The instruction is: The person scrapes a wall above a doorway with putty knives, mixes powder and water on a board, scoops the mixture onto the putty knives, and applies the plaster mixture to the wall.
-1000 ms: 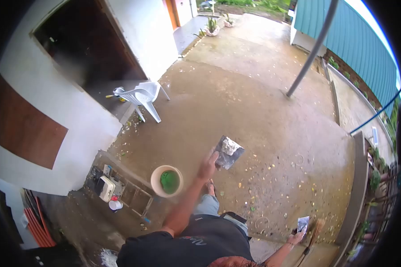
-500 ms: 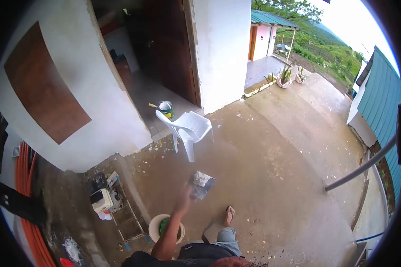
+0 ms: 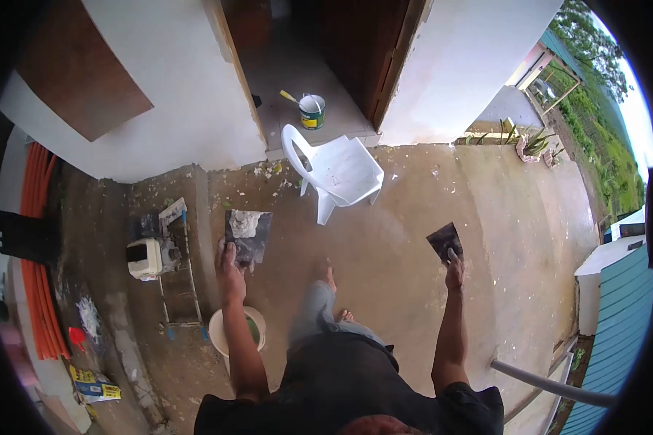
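Observation:
My left hand (image 3: 231, 274) is closed on the near edge of a flat dark plate (image 3: 257, 245), which carries a lump of whitish paste (image 3: 244, 223) on its upper left part. Out to the right, my right hand (image 3: 454, 270) grips a smaller dark square blade (image 3: 445, 241), its fingers wrapped at the lower edge. The two tools are well apart. Below my left hand, partly behind the forearm, is a round pale bucket (image 3: 218, 332) with something green inside.
A white plastic chair (image 3: 347, 168) stands ahead by the doorway. Behind it, a paint can (image 3: 312, 116) with a brush sits on the tiled floor. A metal frame (image 3: 179, 290) and a white box-like item (image 3: 144, 259) lie left. A grey pole (image 3: 551, 384) is at lower right.
The view has swung left toward the doorway, and the chair now appears straight ahead. My right hand, out of view half a second ago, is visible again with its blade raised forward.

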A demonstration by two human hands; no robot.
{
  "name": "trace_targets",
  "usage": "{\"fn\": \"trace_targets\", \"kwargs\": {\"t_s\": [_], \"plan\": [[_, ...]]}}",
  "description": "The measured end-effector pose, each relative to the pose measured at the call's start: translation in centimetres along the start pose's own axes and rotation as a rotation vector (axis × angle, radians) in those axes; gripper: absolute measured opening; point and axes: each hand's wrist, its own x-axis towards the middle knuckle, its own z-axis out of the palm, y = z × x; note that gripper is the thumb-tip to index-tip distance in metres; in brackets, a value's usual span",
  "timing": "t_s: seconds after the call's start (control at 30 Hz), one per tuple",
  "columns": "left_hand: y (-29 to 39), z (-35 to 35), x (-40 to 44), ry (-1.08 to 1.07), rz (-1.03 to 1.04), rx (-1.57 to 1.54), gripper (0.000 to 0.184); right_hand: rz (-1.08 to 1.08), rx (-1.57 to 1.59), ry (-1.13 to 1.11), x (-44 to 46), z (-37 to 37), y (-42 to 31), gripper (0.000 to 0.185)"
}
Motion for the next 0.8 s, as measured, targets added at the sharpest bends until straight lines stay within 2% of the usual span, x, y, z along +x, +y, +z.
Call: {"fn": "trace_targets", "kwargs": {"t_s": [0.1,0.13,0.2,0.23,0.3,0.33,0.37,0.43,0.5,0.57,0.6,0.67,0.7,0.73,0.77,0.8], "plan": [[1.5,1.3,3.6,0.075,0.018,-0.061,0.043,0.06,0.147,-0.383,7.8,14.2,-5.8,0.043],[-0.3,-0.5,5.9,0.003,0.017,-0.062,0.049,0.065,0.176,-0.433,8.9,17.6,-5.6,0.044],[-2.2,-1.5,7.6,0.135,0.272,0.494,0.046,0.082,0.143,-0.583,10.5,24.4,-2.8,0.045],[-1.3,-1.1,8.3,0.162,0.207,0.441,0.045,-0.112,-0.025,-0.653,11.9,26.4,2.1,0.041],[0.5,-0.3,9.5,0.223,0.081,0.33,0.048,-0.423,-0.322,-0.826,13.6,30.3,7.4,0.035],[0.9,0.3,10.3,0.257,0.036,0.093,0.049,-0.593,-0.31,-0.87,13.1,33.0,6.2,0.034],[0.8,0.7,10.7,0.293,-0.013,-0.146,0.051,-0.41,-0.209,-0.938,12.6,34.9,3.2,0.032],[-0.2,-0.6,10.0,0.288,0.349,0.608,0.05,0.004,-0.024,-1.024,11.6,36.4,2.9,0.032],[-0.4,-1.7,9.7,0.306,0.604,1.031,0.05,0.397,0.156,-1.06,14.0,39.5,6.0,0.039],[-0.5,-3.0,8.7,0.366,0.715,1.125,0.05,0.137,-0.262,-1.134,14.8,42.3,1.5,0.06],[-0.6,-3.3,8.2,0.399,0.75,1.167,0.05,0.032,-0.342,-1.148,15.1,42.7,4.3,0.059],[-0.7,-3.5,6.3,0.484,0.728,1.227,0.049,-0.153,-0.486,-1.097,14.0,42.4,6.6,0.036],[-0.7,-3.1,5.7,0.504,0.635,1.263,0.049,-0.242,-0.56,-1.062,13.3,42.5,6.6,0.028],[-0.4,-2.7,4.9,0.534,0.545,1.301,0.048,-0.449,-0.71,-1.032,12.7,42.7,6.4,0.023],[0.0,-2.7,4.4,0.57,0.465,1.338,0.048,-0.529,-0.761,-0.902,11.5,43.1,6.0,0.021],[0.2,-3.1,4.1,0.566,0.525,1.337,0.049,-0.595,-0.812,-0.765,10.3,43.9,4.6,0.019]]}}
